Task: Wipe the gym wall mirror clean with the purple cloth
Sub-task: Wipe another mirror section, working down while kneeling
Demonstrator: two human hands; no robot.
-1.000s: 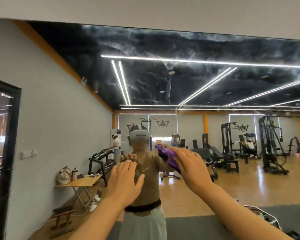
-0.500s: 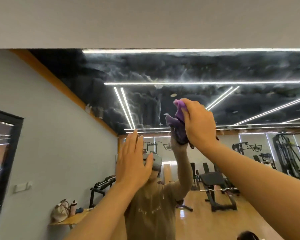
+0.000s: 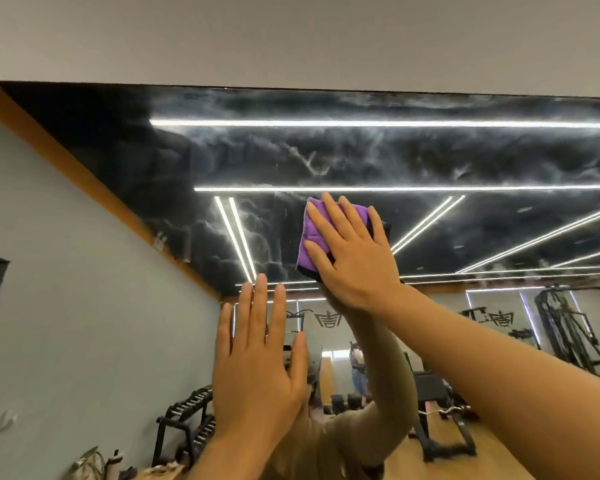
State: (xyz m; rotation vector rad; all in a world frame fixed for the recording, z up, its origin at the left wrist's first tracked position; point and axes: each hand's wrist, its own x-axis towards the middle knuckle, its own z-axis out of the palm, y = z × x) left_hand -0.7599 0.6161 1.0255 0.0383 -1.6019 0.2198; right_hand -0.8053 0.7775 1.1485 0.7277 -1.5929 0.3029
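The wall mirror (image 3: 430, 161) fills most of the view and reflects a dark marbled ceiling with light strips. High on the glass, my right hand (image 3: 354, 254) presses the folded purple cloth (image 3: 310, 237) flat against it with straight, spread fingers. Only the cloth's left side and upper edge show past the hand. Lower and to the left, my left hand (image 3: 257, 372) lies flat on the mirror, fingers straight and pointing up, holding nothing.
A plain grey wall (image 3: 291, 36) runs above the mirror's top edge. The reflection shows my own body and raised arm, a dumbbell rack (image 3: 184, 431), a weight bench (image 3: 433, 403) and a cable machine (image 3: 565, 323) on a wooden floor.
My right hand rose from chest height to high on the mirror and went from gripping the bunched cloth to pressing it flat. My left hand rose too, and the view tilted upward.
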